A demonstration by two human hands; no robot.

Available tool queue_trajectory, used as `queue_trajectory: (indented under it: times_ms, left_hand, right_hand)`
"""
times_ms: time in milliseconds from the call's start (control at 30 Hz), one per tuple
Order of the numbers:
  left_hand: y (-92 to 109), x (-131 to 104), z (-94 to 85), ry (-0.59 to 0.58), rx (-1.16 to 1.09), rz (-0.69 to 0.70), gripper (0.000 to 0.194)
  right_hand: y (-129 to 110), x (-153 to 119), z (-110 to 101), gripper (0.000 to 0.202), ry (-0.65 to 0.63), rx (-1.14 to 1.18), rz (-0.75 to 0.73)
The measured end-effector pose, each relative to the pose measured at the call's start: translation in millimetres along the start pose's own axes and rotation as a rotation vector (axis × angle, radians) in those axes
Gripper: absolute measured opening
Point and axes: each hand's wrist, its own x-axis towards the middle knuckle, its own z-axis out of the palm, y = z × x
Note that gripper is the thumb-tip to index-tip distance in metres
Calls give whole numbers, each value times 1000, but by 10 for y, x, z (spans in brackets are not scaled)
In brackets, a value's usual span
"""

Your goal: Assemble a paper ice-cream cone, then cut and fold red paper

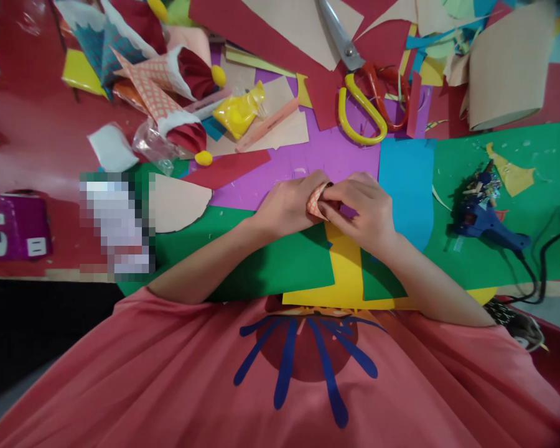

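Between my two hands is a small rolled piece of orange-and-white checked paper (315, 200), with a dark opening facing right. My left hand (287, 202) is closed around its left side. The thumb and fingers of my right hand (366, 208) pinch the rim of the opening. Both hands are above the purple and green sheets, near the middle of the view. Finished-looking checked paper cones (156, 87) with white rims and yellow tips lie at the upper left.
Large scissors (359, 81) lie beyond my hands. A blue glue gun (490, 224) with a cord rests at the right. A purple box (14, 227) is at the far left, and a beige paper cylinder (508, 68) stands at the upper right.
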Motion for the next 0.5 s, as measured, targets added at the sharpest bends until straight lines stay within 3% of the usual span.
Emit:
queue_trajectory:
  times_ms: [200,500]
  left_hand:
    - [-65,72,-106,100,-103,-51,22]
    - [-59,73,-134,45,-117,-70,21]
  right_hand:
    - [11,39,-72,15,-36,76,-116]
    - [48,5,-26,16,-58,84,-156]
